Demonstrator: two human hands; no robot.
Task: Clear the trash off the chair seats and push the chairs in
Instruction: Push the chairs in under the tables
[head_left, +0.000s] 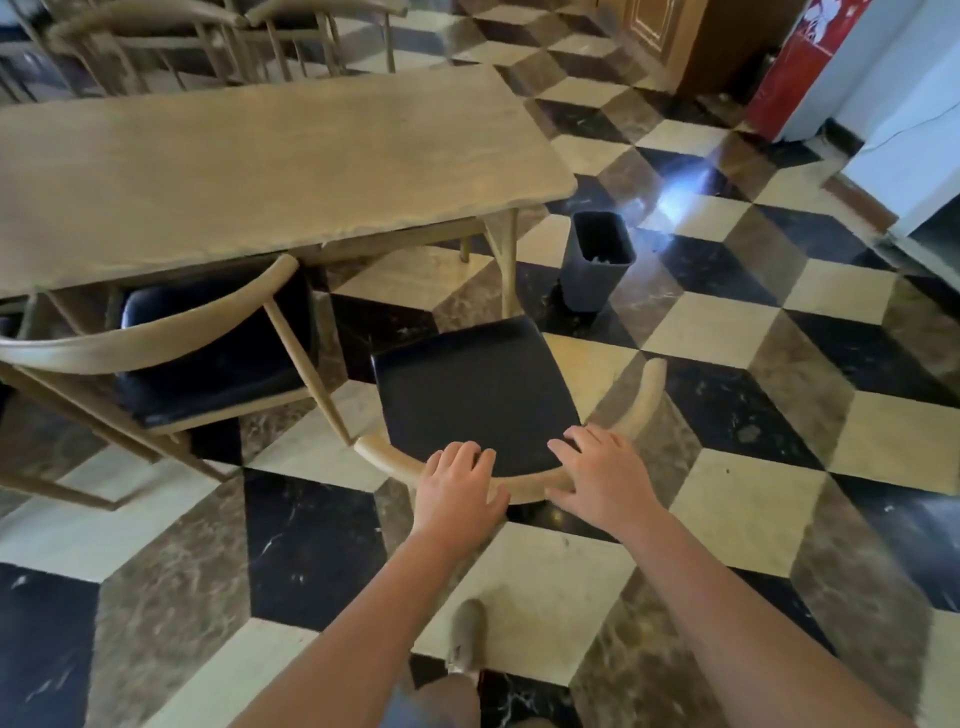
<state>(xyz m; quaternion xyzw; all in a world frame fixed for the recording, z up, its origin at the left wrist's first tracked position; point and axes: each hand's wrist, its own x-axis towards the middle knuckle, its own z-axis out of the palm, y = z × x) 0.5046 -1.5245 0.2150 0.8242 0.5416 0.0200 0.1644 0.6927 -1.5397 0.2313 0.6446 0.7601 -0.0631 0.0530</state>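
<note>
Two-hand grip (524, 480), one chair (472, 389)

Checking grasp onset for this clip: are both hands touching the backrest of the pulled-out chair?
Touching. The head view shows the left hand and right hand lying on the curved wooden backrest, fingers draped over its top edge toward the seat.

One head-worn view looks forward and steeply down, close over a chair (475, 395) beside a table (249, 171).

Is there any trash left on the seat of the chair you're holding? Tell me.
No. The black seat of the chair that the left hand and right hand hold by its backrest is bare.
</note>
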